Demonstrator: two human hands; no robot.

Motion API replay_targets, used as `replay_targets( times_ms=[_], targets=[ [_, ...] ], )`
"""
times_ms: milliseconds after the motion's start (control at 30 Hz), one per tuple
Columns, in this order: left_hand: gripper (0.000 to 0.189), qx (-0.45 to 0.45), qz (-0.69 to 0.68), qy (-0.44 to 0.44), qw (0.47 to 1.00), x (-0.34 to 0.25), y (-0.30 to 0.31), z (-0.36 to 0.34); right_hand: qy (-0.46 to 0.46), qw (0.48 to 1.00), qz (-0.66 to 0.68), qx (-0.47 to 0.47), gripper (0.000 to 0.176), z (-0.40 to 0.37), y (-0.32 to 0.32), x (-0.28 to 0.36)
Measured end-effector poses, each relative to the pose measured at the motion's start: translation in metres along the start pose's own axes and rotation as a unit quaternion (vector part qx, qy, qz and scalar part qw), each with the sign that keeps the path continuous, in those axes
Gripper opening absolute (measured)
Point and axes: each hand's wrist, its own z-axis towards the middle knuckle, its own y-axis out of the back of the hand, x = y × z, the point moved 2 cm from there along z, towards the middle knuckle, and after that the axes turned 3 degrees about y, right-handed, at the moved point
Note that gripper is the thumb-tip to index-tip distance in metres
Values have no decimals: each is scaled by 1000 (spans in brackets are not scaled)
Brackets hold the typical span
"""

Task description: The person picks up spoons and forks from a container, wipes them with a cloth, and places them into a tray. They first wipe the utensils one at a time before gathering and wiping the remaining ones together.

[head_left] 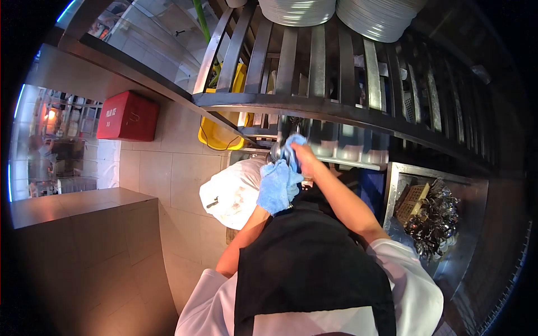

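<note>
Clock directions are being taken from the light blue cloth (276, 187), with twelve at the top of the view. At about ten o'clock, a red box with white lettering (129, 116) is standing on the floor (188, 173), well apart from the cloth. A yellow plastic tub (218, 134) is being seen nearer, also toward ten. Between eight and nine, a white plastic bag (232, 193) is lying just beside the cloth. The left hand (263, 211) is being covered by the bunched cloth; how far open it is cannot be told. The cloth's upper part is being gripped by the right hand (304, 157), its fingers nearly closed. Stacked white plates (297, 12) are being carried by a slatted metal rack (319, 61) at twelve to one. Between three and four, jumbled metal cutlery (434, 221) is being held in a stainless steel basin (471, 196).
</note>
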Motion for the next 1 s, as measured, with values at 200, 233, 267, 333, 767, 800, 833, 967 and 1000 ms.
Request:
replay_targets(
  times_ms=[200, 233, 267, 333, 767, 800, 833, 967, 1000],
  targets=[
    [9, -171, 691, -504, 490, -34, -24, -13, 14, 994, 66, 84, 20, 2, 40, 12],
    [14, -120, 740, -419, 513, -46, -52, -30, 16, 986, 109, 123, 23, -12, 43, 8],
    [21, -64, 778, -327, 532, -49, -66, -38, 27, 986, 118, 115, 22, -42, 34, 18],
    [21, -17, 768, -339, 544, -44, -59, -33, 82, 988, 75, 108, 26, -70, 19, 20],
    [10, 15, 732, -446, 515, -46, -38, -27, 152, 802, 452, 359, 62, -101, 83, 40],
    [14, -24, 733, -435, 523, -53, -49, -42, 150, 781, 459, 396, 60, -119, 94, 41],
    [18, -60, 732, -420, 532, -54, -53, -52, 161, 800, 443, 371, 58, -129, 98, 39],
    [19, -71, 788, -409, 454, -31, -6, -21, 184, 929, 286, 150, 51, -122, 85, 3],
    [18, -60, 773, -449, 443, -16, 18, -7, 184, 950, 227, 110, 50, -118, 73, -4]
  ],
)
